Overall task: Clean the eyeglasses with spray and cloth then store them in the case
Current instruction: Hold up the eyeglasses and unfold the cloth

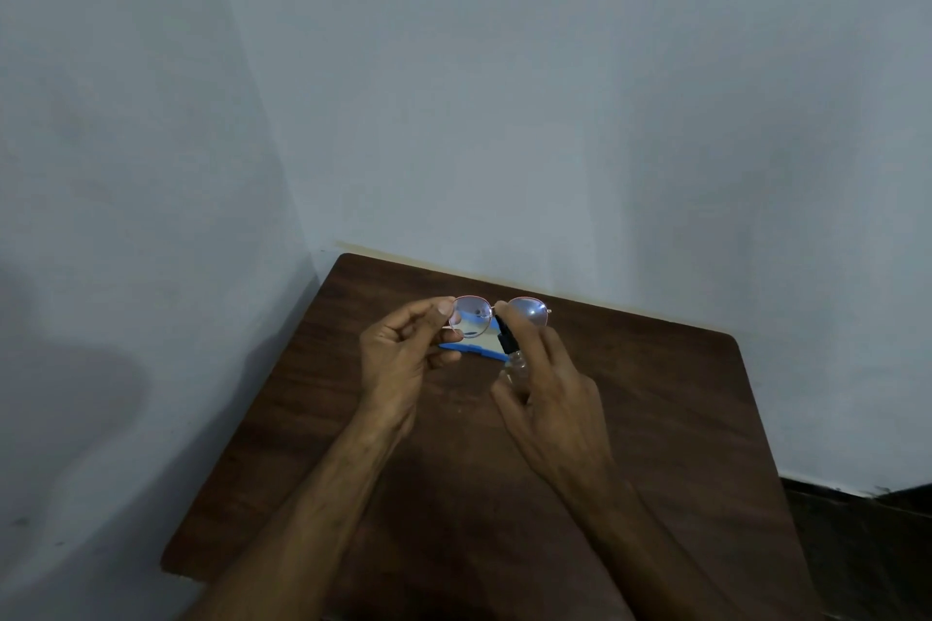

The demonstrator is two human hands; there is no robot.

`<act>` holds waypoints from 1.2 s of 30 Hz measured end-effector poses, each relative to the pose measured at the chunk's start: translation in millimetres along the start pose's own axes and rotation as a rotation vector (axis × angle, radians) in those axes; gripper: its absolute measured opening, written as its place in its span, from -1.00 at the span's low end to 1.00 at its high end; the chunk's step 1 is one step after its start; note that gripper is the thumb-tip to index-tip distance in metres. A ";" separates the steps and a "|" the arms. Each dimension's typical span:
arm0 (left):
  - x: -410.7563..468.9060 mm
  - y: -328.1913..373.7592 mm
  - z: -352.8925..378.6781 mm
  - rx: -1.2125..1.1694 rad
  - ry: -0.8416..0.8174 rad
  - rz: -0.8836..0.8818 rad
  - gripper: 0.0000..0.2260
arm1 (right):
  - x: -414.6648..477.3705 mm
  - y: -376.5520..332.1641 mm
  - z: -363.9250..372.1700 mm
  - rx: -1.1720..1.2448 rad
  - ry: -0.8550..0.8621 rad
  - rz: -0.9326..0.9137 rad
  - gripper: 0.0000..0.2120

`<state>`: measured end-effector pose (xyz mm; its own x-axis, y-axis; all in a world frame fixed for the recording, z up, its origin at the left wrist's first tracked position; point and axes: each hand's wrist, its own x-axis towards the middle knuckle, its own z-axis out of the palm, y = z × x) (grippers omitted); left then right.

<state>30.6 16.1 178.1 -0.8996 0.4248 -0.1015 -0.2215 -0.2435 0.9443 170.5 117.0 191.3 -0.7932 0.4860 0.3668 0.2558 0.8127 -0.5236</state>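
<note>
Head view: L hand (403,361) fingers (443,307) pinch eyeglasses (530,313), R hand (557,401) fingers (550,349) grip spray bottle (506,341).

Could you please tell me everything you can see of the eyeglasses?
The eyeglasses have a thin pinkish, metal-looking frame and two rounded clear lenses with reflections. They are held upright above the table, lenses toward the camera. The left hand pinches one outer edge; the right hand, holding a spray bottle, is at the bridge.
</note>
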 end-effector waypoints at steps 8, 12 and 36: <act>-3.1 0.0 3.3 -0.022 -0.013 -0.009 -0.82 | -8.8 -7.5 2.1 0.067 -0.007 0.025 -0.32; -6.4 -3.5 5.6 -0.021 -0.025 -0.029 -0.81 | -7.2 -3.4 5.0 0.083 0.061 0.032 -0.32; -9.1 -5.6 12.6 -0.054 -0.012 -0.050 -0.89 | -19.2 31.8 -18.4 0.111 0.247 0.170 -0.26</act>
<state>44.7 24.6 177.6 -0.8824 0.4482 -0.1434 -0.2857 -0.2681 0.9200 204.0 139.4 181.8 -0.5827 0.6863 0.4352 0.3007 0.6796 -0.6692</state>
